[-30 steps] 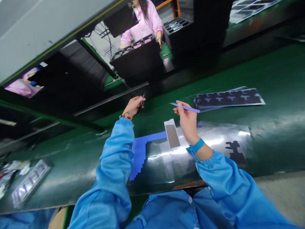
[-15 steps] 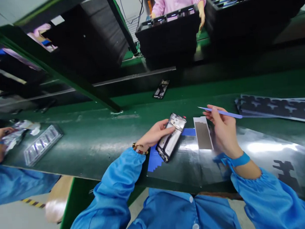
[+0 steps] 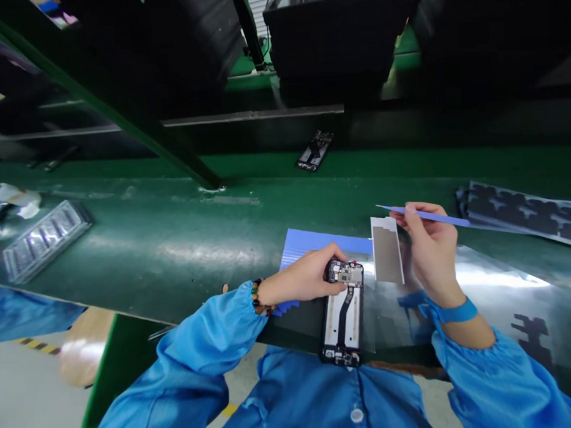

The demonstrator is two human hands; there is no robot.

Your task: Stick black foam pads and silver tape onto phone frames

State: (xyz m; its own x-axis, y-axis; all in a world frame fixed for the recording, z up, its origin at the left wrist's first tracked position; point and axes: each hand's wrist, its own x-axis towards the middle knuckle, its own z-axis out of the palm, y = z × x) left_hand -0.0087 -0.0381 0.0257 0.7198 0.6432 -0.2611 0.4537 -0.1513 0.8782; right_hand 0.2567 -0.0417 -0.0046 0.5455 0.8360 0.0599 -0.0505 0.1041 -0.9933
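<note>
My left hand (image 3: 322,275) grips the upper end of an opened smartphone (image 3: 333,318), its circuit board and a black ribbon cable showing. The phone's lower end reaches the table's front edge. Between the fingers of my right hand (image 3: 429,240) is a pair of blue tweezers (image 3: 435,216), its pale tip pointing left. Just left of that hand stands a grey rectangular sheet with a white stepped top (image 3: 387,254); I cannot tell whether the hand touches it. Blue film (image 3: 309,241) lies on the table behind my left hand.
Another opened phone (image 3: 315,150) lies farther back on the green table (image 3: 173,211). Dark cut-out sheets (image 3: 524,209) are stacked at right, a clear plastic tray (image 3: 47,241) at left. A green post (image 3: 146,134) slants across the left. Black bins (image 3: 335,40) stand at the back.
My left hand has brought the phone down and toward me, turning it nearly straight. My right hand keeps the tweezers at about the same spot by the grey sheet. The view has tilted downward.
</note>
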